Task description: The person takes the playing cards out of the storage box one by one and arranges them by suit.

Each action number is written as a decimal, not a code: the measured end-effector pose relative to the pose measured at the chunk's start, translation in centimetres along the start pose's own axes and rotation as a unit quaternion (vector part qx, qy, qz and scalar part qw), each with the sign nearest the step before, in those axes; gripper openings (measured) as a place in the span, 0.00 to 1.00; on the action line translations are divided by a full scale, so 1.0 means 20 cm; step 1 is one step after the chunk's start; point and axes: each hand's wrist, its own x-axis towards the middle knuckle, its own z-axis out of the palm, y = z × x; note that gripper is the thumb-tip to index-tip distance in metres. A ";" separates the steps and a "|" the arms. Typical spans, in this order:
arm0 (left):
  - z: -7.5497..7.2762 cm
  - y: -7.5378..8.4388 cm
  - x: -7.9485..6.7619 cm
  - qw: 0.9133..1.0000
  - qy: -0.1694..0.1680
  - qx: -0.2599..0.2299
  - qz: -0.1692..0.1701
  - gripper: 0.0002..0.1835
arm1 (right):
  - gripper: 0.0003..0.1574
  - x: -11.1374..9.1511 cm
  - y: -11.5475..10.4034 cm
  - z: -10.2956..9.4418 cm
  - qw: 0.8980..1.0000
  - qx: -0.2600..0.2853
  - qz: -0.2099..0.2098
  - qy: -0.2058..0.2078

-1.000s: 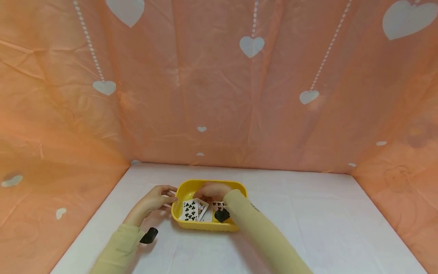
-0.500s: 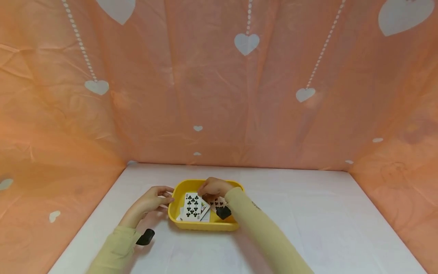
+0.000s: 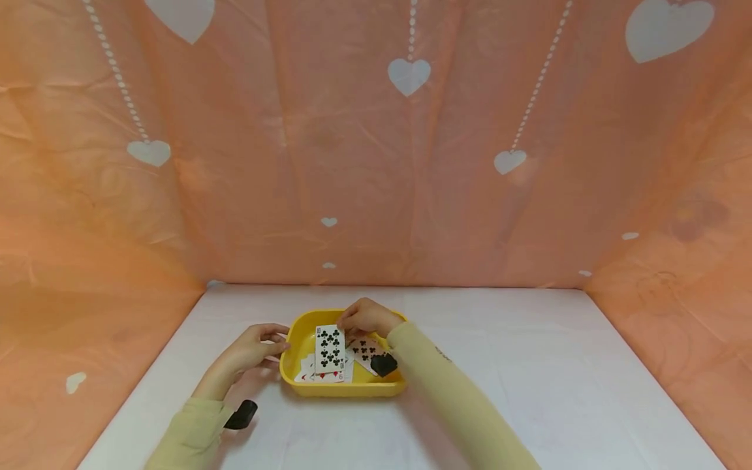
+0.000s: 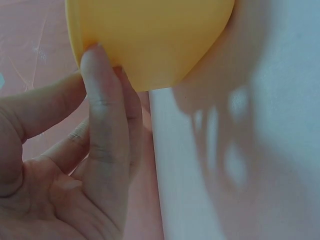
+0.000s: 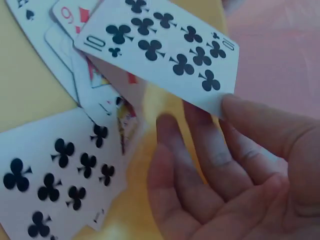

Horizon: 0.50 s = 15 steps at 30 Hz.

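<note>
My right hand [image 3: 367,316] pinches a ten of clubs playing card [image 3: 329,349] by one corner, over a yellow plastic basin [image 3: 352,390]. In the right wrist view the thumb lies on top of that card's corner, with fingers beneath. Several other playing cards lie loosely in the basin, among them a seven of clubs [image 5: 60,175], a red nine [image 5: 67,17] and an ace of spades [image 5: 35,25]. My left hand [image 3: 249,352] holds the basin's left end, its thumb and fingertips at the rim, as the left wrist view shows [image 4: 105,115].
A white cloth [image 3: 499,385] covers the table under the basin. Orange sheets with white hearts [image 3: 376,183] stand behind and on both sides. A black wrist-camera piece [image 3: 241,415] hangs below the left sleeve, another [image 3: 384,364] beneath the right wrist.
My right hand has risen from low in the basin, lifting the ten of clubs off the other cards and uncovering a red card. My left hand stays at the rim. The head view has shifted slightly.
</note>
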 end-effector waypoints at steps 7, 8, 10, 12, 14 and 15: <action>0.00 0.01 -0.02 1.000 -0.010 0.005 -0.003 0.22 | 0.10 -0.02 -0.01 -0.06 0.998 0.048 0.032 -0.014; 0.00 0.01 -0.02 1.000 -0.008 0.008 -0.004 0.22 | 0.10 -0.02 -0.01 -0.07 0.998 0.051 0.033 -0.013; 0.00 0.01 -0.02 1.000 -0.003 0.013 -0.006 0.21 | 0.11 -0.03 -0.02 -0.09 0.997 0.063 0.036 -0.014; 0.00 0.01 -0.01 1.000 0.001 0.019 -0.006 0.20 | 0.12 -0.05 -0.03 -0.12 0.997 0.070 0.038 -0.017; 0.00 0.01 -0.01 1.000 0.004 0.024 -0.008 0.20 | 0.13 -0.06 -0.04 -0.15 0.996 0.076 0.038 -0.016; 0.00 0.01 0.00 1.000 0.006 0.024 -0.010 0.20 | 0.13 -0.07 -0.04 -0.17 0.996 0.079 0.037 -0.016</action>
